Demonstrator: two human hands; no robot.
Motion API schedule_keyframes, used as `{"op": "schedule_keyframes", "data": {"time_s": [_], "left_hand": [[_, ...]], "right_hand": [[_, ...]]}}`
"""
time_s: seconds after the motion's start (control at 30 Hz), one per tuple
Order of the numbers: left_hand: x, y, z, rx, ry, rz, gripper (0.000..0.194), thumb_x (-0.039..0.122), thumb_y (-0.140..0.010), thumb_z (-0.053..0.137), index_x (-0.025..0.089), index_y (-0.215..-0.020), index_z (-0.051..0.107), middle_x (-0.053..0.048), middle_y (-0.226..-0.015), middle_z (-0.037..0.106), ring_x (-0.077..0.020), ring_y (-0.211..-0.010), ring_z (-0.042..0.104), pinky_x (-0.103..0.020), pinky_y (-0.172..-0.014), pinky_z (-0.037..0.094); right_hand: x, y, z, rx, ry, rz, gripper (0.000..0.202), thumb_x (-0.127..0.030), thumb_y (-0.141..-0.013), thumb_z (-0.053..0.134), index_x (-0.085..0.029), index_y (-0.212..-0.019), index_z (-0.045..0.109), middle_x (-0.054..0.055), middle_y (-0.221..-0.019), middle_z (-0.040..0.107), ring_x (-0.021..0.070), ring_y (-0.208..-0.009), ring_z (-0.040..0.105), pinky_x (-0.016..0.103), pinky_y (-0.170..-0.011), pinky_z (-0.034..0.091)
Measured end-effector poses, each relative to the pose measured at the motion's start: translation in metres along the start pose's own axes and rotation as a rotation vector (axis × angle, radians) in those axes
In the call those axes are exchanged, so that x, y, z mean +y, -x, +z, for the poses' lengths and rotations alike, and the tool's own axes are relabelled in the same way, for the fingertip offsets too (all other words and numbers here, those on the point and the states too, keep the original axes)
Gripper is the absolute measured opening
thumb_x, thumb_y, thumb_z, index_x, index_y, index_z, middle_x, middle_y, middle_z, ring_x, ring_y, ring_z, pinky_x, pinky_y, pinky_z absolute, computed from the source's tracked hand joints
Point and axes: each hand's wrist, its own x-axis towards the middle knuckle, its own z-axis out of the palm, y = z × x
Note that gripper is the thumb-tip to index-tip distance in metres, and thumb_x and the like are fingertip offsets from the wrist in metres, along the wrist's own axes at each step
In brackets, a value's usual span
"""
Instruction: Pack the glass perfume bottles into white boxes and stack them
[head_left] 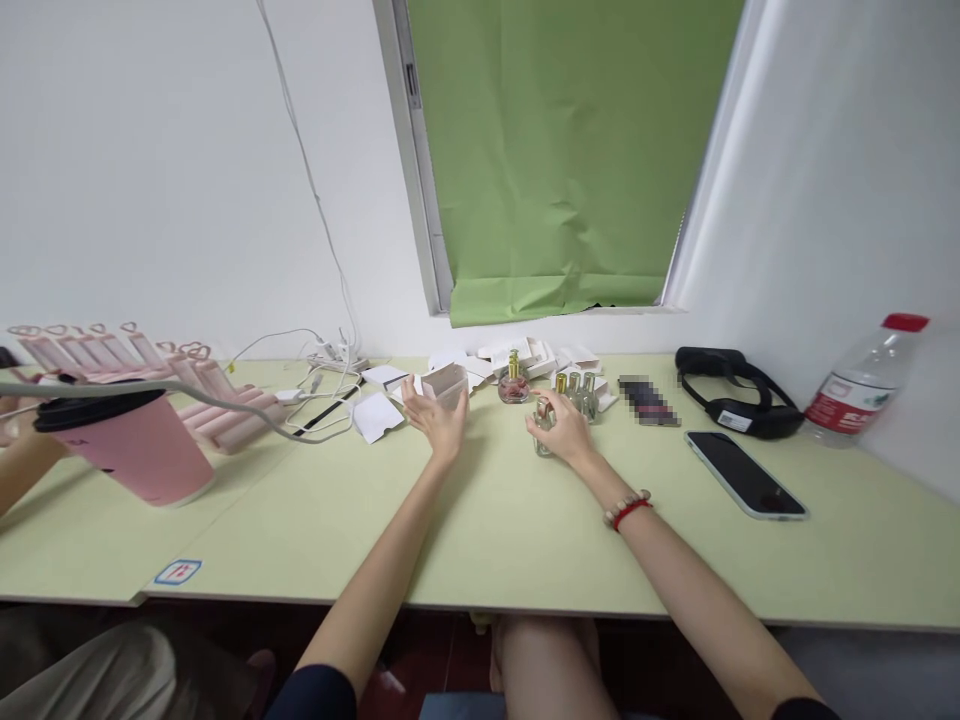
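Observation:
My left hand (437, 425) has its fingers and thumb round the sides of a small white paper box (448, 381), above the table. The box's underside is partly hidden by the hand. With fingertips closed on it, my right hand (566, 430) grips a small clear glass perfume bottle (543, 442) upright at the table surface. Just behind that hand stand several slim glass bottles (589, 400), one with a gold top (561, 383). Between the hands and farther back sits a round perfume bottle (514, 387) with a gold pump and pinkish base.
White cartons and paper pieces (525, 355) lie along the wall. At right are a phone (745, 474), a black headset (739, 390) and a water bottle (855, 385). Left stand a pink cup (146, 450), pink tubes (236, 420), cables (322, 385) and another person's arm (30, 465).

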Motion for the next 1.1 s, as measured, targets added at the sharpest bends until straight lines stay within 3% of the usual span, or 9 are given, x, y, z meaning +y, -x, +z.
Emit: {"op": "schedule_keyframes", "data": {"time_s": [0.1,0.2,0.3,0.4,0.47,0.6,0.73,0.83,1.1], "left_hand": [[-0.01,0.0,0.009,-0.132,0.084,-0.093,0.069,0.036,-0.074,0.058,0.014,-0.129,0.024,-0.019,-0.128,0.044,-0.0305,-0.119,0.042,-0.047,-0.097,0.033],[-0.016,0.004,0.013,-0.278,0.137,-0.022,0.055,0.036,-0.08,0.049,0.012,-0.126,0.03,-0.018,-0.117,0.053,-0.0277,-0.107,0.052,-0.041,-0.088,0.041],[-0.016,0.009,0.013,-0.456,0.118,0.107,0.049,0.038,-0.08,0.05,0.014,-0.121,0.039,-0.015,-0.108,0.059,-0.0272,-0.098,0.056,-0.039,-0.081,0.044],[-0.012,0.015,0.012,-0.65,0.117,0.148,0.048,0.043,-0.081,0.047,0.015,-0.12,0.04,-0.013,-0.099,0.062,-0.0254,-0.085,0.06,-0.036,-0.071,0.045],[-0.01,0.018,0.012,-0.713,0.133,0.157,0.05,0.046,-0.082,0.047,0.016,-0.121,0.039,-0.012,-0.097,0.063,-0.0238,-0.081,0.06,-0.034,-0.068,0.045],[-0.009,0.021,0.013,-0.716,0.132,0.218,0.049,0.044,-0.081,0.049,0.016,-0.121,0.041,-0.01,-0.1,0.063,-0.0233,-0.086,0.06,-0.034,-0.072,0.045],[-0.011,0.02,0.014,-0.644,0.149,0.433,0.037,0.036,-0.081,0.051,0.017,-0.114,0.048,-0.01,-0.109,0.06,-0.0234,-0.099,0.056,-0.036,-0.085,0.043],[-0.01,0.02,0.014,-0.674,0.187,0.52,0.033,0.033,-0.082,0.05,0.018,-0.11,0.049,-0.009,-0.106,0.061,-0.0217,-0.097,0.057,-0.035,-0.085,0.043],[0.0,0.025,0.004,-0.688,0.198,0.246,0.052,0.048,-0.083,0.044,0.017,-0.125,0.036,-0.01,-0.099,0.064,-0.0221,-0.082,0.061,-0.032,-0.068,0.046]], "right_hand": [[0.0,0.0,-0.002,0.033,0.016,0.071,0.037,-0.037,-0.072,0.055,-0.023,-0.106,0.058,0.001,-0.075,0.062,0.0169,-0.071,0.057,0.026,-0.062,0.042],[0.004,0.0,-0.004,0.056,0.042,0.115,0.029,-0.041,-0.073,0.055,-0.022,-0.094,0.061,-0.003,-0.058,0.054,0.0146,-0.061,0.054,0.023,-0.056,0.037],[0.008,0.0,-0.005,0.052,0.065,0.063,0.022,-0.041,-0.073,0.054,-0.02,-0.075,0.061,-0.002,-0.059,0.054,0.0131,-0.06,0.051,0.022,-0.055,0.035],[0.01,0.001,-0.006,0.012,0.063,0.004,0.022,-0.039,-0.074,0.051,-0.019,-0.067,0.059,0.001,-0.069,0.059,0.0137,-0.067,0.053,0.022,-0.057,0.034],[0.01,0.003,-0.005,-0.051,0.046,0.01,0.024,-0.04,-0.074,0.052,-0.019,-0.064,0.058,0.001,-0.066,0.06,0.0133,-0.064,0.054,0.022,-0.056,0.034],[0.008,0.006,0.0,-0.155,0.02,0.084,0.035,-0.045,-0.074,0.052,-0.019,-0.051,0.053,-0.002,-0.05,0.055,0.0111,-0.05,0.05,0.022,-0.051,0.031],[0.006,0.006,0.005,-0.107,0.045,0.067,0.042,-0.043,-0.078,0.047,-0.02,-0.044,0.045,-0.001,-0.045,0.051,0.0107,-0.046,0.047,0.022,-0.052,0.03],[0.006,0.005,0.006,-0.089,0.07,0.047,0.042,-0.042,-0.081,0.043,-0.02,-0.046,0.045,0.0,-0.047,0.053,0.0114,-0.047,0.048,0.023,-0.052,0.029],[0.006,0.004,0.004,-0.047,0.143,0.146,0.043,-0.044,-0.086,0.038,-0.019,-0.054,0.052,0.003,-0.052,0.058,0.0139,-0.049,0.052,0.024,-0.05,0.027]]}}
